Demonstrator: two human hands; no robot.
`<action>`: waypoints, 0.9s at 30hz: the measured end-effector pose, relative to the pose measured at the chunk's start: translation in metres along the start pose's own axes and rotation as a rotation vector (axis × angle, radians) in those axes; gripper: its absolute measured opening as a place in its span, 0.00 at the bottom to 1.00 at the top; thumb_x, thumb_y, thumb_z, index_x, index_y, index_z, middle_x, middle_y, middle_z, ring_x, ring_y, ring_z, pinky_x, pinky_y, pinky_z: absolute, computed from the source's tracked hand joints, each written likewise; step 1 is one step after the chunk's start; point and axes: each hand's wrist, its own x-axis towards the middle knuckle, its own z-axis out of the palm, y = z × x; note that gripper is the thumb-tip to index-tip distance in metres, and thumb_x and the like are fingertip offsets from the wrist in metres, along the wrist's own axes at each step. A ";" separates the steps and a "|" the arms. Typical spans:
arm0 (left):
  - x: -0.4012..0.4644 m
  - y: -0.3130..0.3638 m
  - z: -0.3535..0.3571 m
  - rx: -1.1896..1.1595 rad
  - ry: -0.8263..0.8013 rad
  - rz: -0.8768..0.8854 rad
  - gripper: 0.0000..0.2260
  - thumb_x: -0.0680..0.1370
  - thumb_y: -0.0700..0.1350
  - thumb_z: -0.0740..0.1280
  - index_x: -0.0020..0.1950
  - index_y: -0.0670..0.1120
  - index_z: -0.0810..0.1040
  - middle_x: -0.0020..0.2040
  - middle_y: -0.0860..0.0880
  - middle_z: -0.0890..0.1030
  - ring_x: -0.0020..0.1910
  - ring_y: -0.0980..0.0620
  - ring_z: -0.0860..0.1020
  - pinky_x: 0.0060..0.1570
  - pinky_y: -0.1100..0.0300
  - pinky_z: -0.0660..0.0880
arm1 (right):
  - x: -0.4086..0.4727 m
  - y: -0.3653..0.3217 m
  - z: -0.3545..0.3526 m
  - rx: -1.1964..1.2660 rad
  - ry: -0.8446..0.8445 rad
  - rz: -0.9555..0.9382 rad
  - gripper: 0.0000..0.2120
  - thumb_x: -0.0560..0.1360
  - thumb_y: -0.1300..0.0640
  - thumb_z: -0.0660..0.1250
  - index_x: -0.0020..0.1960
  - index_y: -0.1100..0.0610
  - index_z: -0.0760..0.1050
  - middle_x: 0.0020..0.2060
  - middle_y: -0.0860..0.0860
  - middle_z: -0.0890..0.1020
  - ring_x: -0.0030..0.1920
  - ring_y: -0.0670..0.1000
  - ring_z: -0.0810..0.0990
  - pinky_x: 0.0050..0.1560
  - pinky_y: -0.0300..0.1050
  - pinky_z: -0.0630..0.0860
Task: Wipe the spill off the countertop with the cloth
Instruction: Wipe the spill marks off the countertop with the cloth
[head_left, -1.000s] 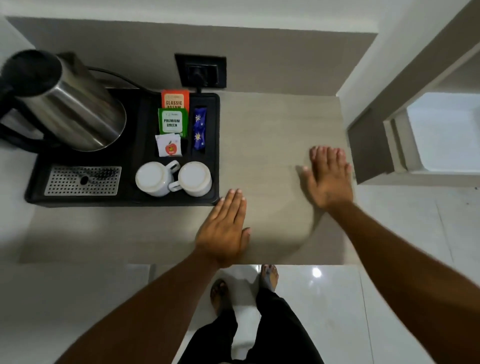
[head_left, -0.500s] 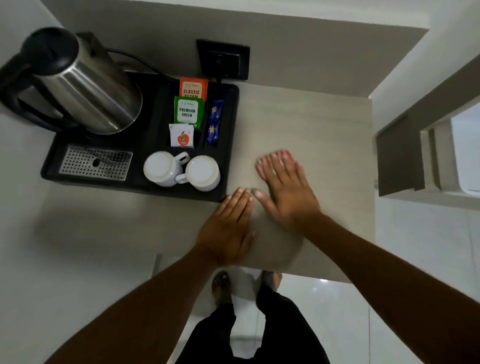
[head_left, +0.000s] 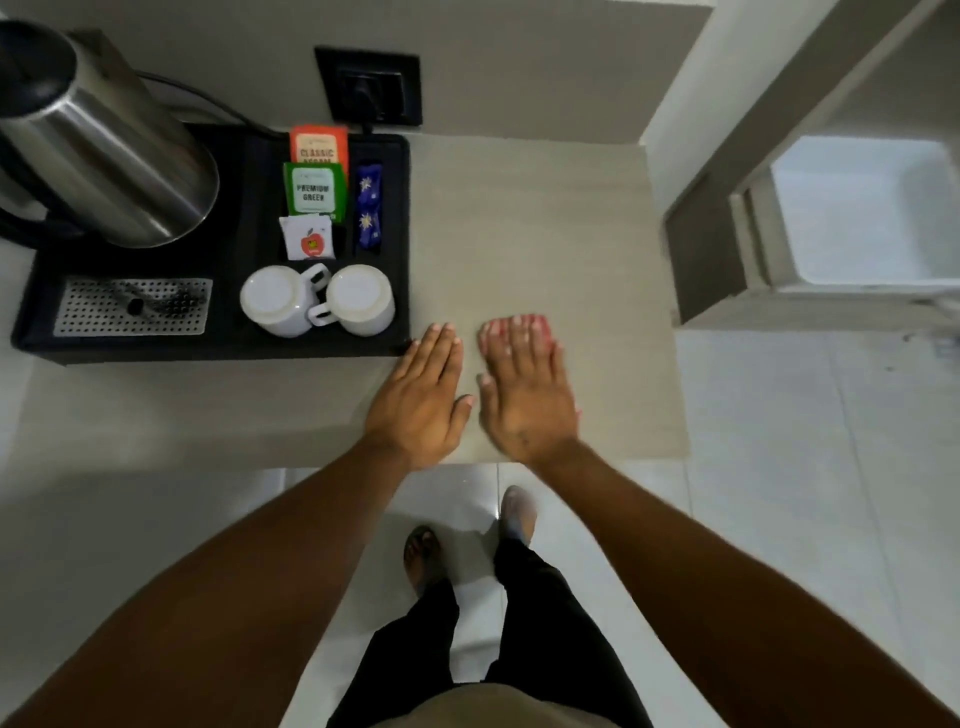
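The beige countertop (head_left: 519, 223) shows no spill that I can make out. My right hand (head_left: 524, 400) lies flat on it near the front edge, fingers pointing away from me. A strip of red cloth (head_left: 537, 321) peeks out past its fingertips; the rest of the cloth is hidden under the palm. My left hand (head_left: 421, 400) rests flat and empty on the counter just left of the right hand, its fingertips close to the front right corner of the black tray (head_left: 218, 349).
The tray holds a steel kettle (head_left: 104, 156), two upturned white cups (head_left: 272, 301), tea sachets (head_left: 314, 192) and a drip grille (head_left: 132, 306). A wall socket (head_left: 369, 85) sits behind. The counter ends on the right at a grey panel (head_left: 701, 249). My feet stand on white floor tiles.
My right hand slid from the counter's right side leftward and toward me, ending beside the left hand. The left hand stayed near the tray's corner.
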 end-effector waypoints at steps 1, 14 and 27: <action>-0.001 0.000 0.000 0.008 -0.002 -0.004 0.33 0.83 0.56 0.49 0.82 0.37 0.50 0.83 0.38 0.51 0.83 0.42 0.47 0.81 0.45 0.49 | -0.020 0.000 0.003 0.015 0.002 -0.027 0.28 0.85 0.48 0.50 0.83 0.53 0.49 0.82 0.57 0.49 0.81 0.60 0.40 0.78 0.63 0.45; -0.011 0.008 -0.003 0.007 -0.034 -0.057 0.31 0.85 0.55 0.51 0.82 0.38 0.49 0.84 0.39 0.50 0.83 0.41 0.45 0.81 0.45 0.45 | -0.060 0.102 -0.031 0.039 0.031 0.420 0.34 0.81 0.54 0.62 0.82 0.51 0.48 0.82 0.56 0.48 0.81 0.60 0.40 0.78 0.56 0.38; 0.152 0.141 -0.047 0.083 -0.023 0.150 0.33 0.85 0.58 0.49 0.82 0.40 0.44 0.84 0.40 0.45 0.83 0.42 0.43 0.81 0.45 0.44 | -0.017 0.191 -0.079 0.134 0.165 0.321 0.25 0.85 0.57 0.57 0.81 0.49 0.56 0.82 0.50 0.52 0.81 0.53 0.41 0.69 0.37 0.24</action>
